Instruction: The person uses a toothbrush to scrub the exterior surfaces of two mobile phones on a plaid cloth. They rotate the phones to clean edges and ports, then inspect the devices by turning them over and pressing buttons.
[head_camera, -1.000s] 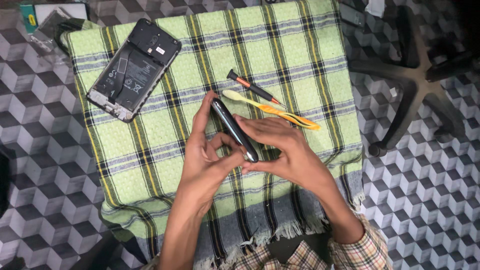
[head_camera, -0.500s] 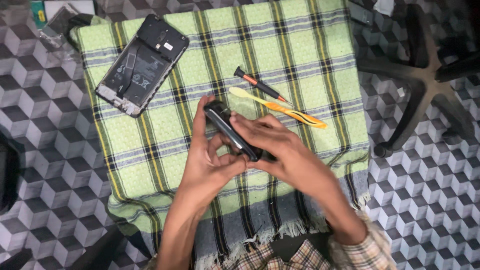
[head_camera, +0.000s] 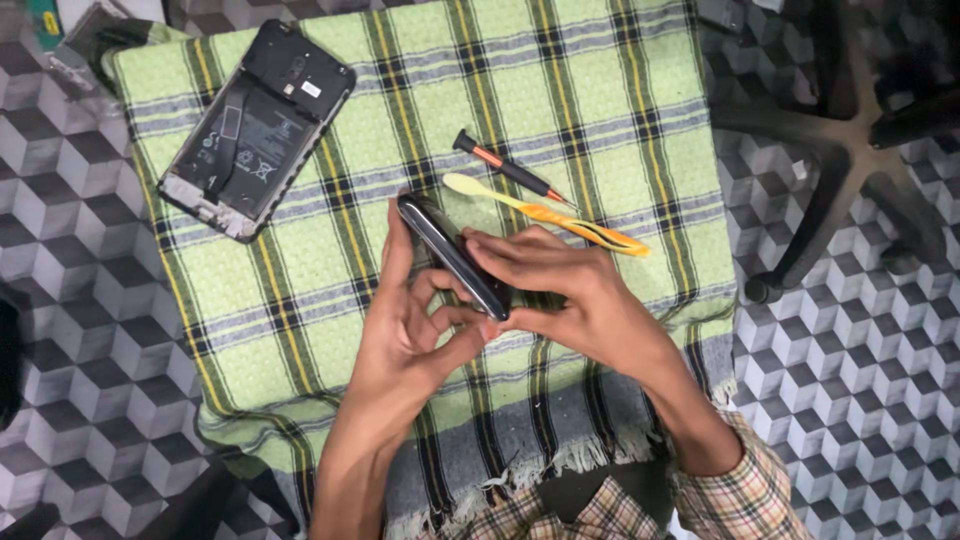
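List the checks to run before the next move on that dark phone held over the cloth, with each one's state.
1. Both hands on the dark phone: left hand and right hand hold it, ok.
2. Phone over the green checked cloth: ok.
3. Yellow pry tool and screwdriver beside the right hand: ok.
4. Opened phone lies apart, undisturbed: ok.
5. Seam of held phone parted: cannot tell.

A green checked cloth (head_camera: 600, 90) covers the worktop; around it lies a grey cube-patterned floor (head_camera: 80, 330), with a black chair base (head_camera: 850, 170) to its right.
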